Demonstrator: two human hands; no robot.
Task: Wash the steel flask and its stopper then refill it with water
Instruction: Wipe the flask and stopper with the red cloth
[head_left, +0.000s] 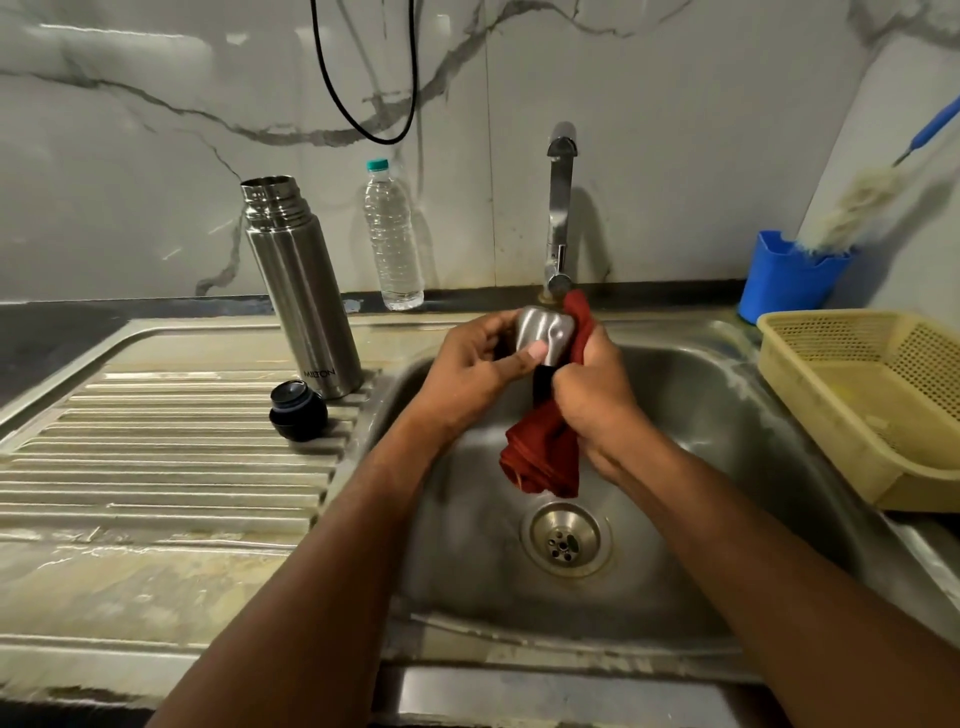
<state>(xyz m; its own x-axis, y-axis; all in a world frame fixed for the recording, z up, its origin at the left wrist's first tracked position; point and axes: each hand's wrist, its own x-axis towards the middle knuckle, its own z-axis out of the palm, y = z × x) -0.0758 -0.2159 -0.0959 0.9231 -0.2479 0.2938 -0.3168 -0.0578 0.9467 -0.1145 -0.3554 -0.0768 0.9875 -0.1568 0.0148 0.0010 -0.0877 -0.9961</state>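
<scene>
The steel flask (301, 286) stands upright and uncapped on the ribbed drainboard (156, 457), left of the sink. Its dark stopper (297, 409) lies on the drainboard just in front of it. Over the sink basin (701, 441), my left hand (467, 371) grips the flask's steel cap (545, 330), thumb pressed on its side. My right hand (592, 402) grips a red cloth (545, 452) bunched against the cap; the cloth hangs down toward the drain (565, 540).
The tap (560, 208) rises behind my hands; no running water is visible. A clear plastic water bottle (392, 239) stands by the wall. A blue holder (789, 278) with a bottle brush (857, 208) and a yellow basket (872, 400) sit on the right.
</scene>
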